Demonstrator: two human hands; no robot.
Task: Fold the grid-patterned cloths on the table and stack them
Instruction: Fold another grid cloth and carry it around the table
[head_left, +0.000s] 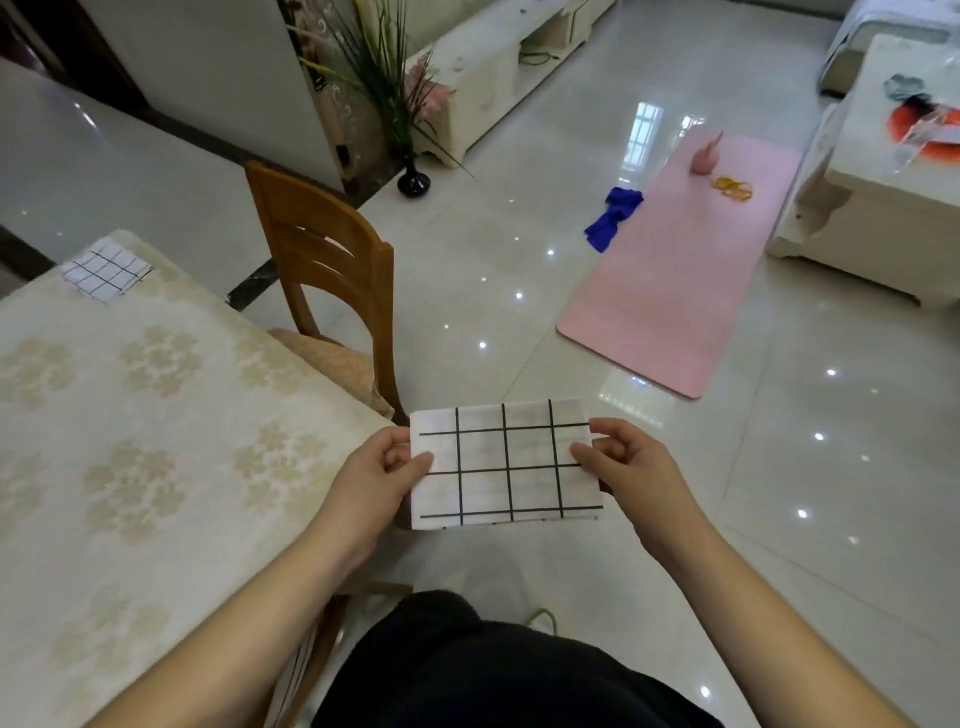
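Two grid cloths: one (506, 464) held off the desk's edge, one (106, 270) at the desk's (156, 415) far corner. One chair (324, 270).

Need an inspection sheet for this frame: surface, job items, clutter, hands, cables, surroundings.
Surface: table with floral cover, at left.
Job's things: held cloth folded, in the air off the table's edge; second cloth folded at the table's far corner.
Clutter: nothing seen on the table.
Grippers: left hand and right hand pinch the held cloth's side edges.
Cables: cable under the white cabinet.
Surroundings: chair, pink mat, blue cloth, vase.
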